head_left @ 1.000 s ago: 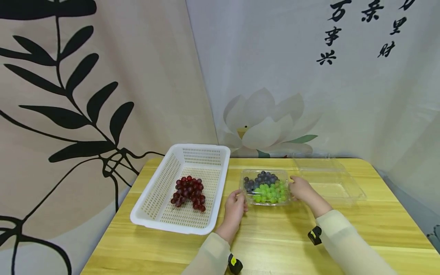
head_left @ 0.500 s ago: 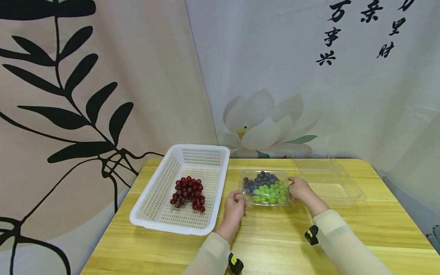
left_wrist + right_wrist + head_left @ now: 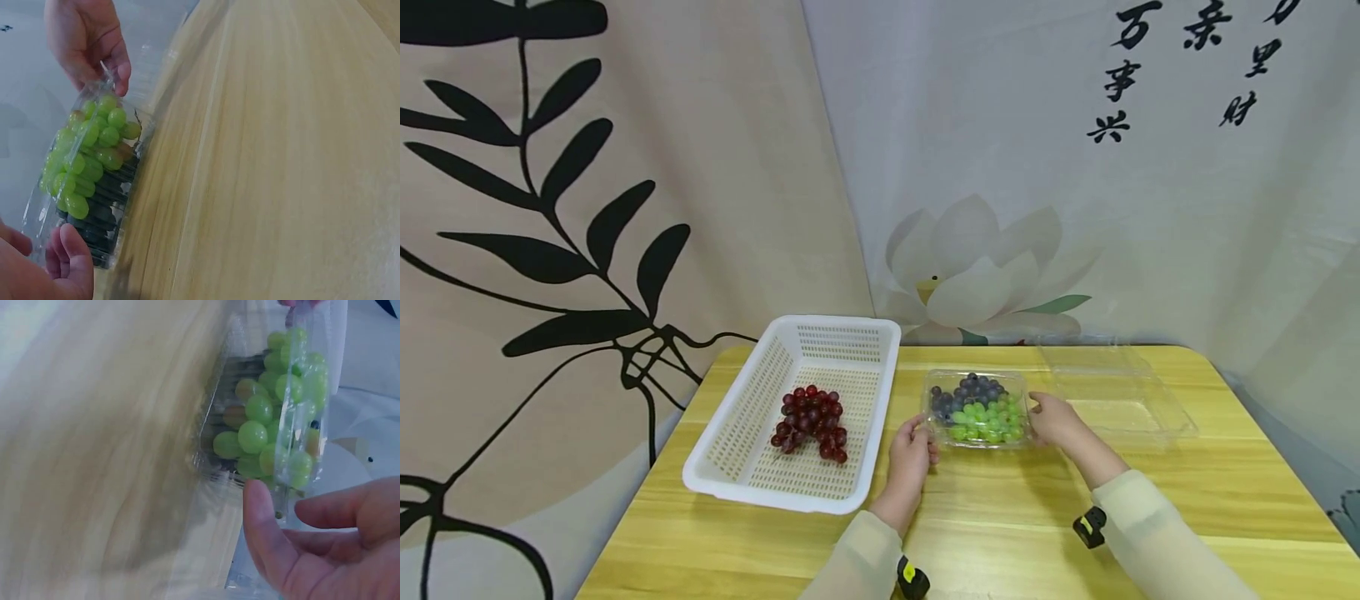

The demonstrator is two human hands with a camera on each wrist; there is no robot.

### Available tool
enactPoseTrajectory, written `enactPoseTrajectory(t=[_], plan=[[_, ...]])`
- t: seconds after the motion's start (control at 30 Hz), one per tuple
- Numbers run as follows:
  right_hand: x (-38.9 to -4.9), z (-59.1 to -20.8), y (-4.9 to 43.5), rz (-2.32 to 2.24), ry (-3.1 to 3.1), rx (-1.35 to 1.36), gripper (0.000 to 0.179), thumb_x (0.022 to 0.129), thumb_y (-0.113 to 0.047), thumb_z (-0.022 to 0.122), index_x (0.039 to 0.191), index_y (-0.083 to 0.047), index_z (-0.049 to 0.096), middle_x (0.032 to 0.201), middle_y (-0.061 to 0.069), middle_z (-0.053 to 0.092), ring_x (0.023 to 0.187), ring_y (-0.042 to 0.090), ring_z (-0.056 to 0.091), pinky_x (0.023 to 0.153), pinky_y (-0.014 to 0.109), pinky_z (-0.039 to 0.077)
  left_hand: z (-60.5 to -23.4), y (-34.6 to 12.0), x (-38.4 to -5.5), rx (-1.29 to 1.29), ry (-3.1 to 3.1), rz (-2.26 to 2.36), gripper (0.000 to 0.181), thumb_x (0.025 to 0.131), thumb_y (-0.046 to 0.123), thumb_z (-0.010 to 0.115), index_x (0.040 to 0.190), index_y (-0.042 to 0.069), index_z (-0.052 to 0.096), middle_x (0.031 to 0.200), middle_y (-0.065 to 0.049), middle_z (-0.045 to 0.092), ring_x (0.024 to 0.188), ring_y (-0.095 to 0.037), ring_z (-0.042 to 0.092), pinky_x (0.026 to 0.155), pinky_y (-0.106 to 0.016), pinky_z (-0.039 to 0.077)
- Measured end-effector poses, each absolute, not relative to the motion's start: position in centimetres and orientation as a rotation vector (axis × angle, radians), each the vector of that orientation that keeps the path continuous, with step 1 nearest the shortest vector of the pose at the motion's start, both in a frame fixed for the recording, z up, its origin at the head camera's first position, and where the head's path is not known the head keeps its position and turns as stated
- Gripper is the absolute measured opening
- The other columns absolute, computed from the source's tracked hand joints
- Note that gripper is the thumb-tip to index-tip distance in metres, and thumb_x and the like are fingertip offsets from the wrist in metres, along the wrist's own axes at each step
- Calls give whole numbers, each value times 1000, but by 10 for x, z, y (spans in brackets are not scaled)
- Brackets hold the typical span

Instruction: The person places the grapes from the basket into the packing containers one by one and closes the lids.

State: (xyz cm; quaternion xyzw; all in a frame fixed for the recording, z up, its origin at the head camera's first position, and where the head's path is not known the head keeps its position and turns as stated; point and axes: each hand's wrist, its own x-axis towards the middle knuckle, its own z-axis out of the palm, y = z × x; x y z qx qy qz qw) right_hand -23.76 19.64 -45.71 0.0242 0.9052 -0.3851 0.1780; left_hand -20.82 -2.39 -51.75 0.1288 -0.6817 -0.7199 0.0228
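A clear plastic clamshell box [image 3: 977, 443] rests on the wooden table with its lid over the fruit. Inside are green grapes [image 3: 988, 422] at the near right and dark grapes [image 3: 977, 387] behind and to the left. My left hand [image 3: 909, 458] pinches the rim at the box's left end, thumb and fingers on either side. At the opposite end my right hand [image 3: 1056, 421] has the rim between thumb and forefinger, close up in the right wrist view. The left wrist view shows both the left hand [image 3: 47, 272] and the right hand [image 3: 90, 44] at the box ends.
A white perforated basket [image 3: 741, 408] stands left of the hands, with a bunch of red grapes [image 3: 808, 421] in it. Behind the right hand lies another clear plastic box [image 3: 1120, 408], opened out near the table's back edge. A printed curtain [image 3: 1000, 125] hangs behind the table.
The right hand's fingers have shifted slightly along the right end of the box, toward the table's front. The left hand and the box have barely moved.
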Motion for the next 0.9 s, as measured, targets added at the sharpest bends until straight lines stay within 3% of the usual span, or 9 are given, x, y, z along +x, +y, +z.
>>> enactPoseTrajectory(t=[0.2,0.53,0.9], plan=[[-218,-454,198,-1195,2541,1,57,93,4,39,144,14,16,124,38,45,76,24,63,65,37,57,-516,-25,-205,301,-2217,-2039,46,93,2,47,138,-4,44,87,-6,53,57,-10,51,47,-22,47],[-209,-464,195,-1362,2587,42,63,85,10,45,143,14,22,114,31,50,68,15,61,60,33,57,-516,-23,-205,227,-2312,-1795,42,94,5,51,134,-5,48,90,-7,49,58,-7,49,44,-18,43],[-230,-473,190,-1402,2551,172,65,86,10,39,148,4,20,124,28,46,65,16,56,60,32,55,-516,-16,-221,340,-2368,-1688,40,97,12,50,134,-1,50,94,-10,52,67,-9,52,51,-19,48]])
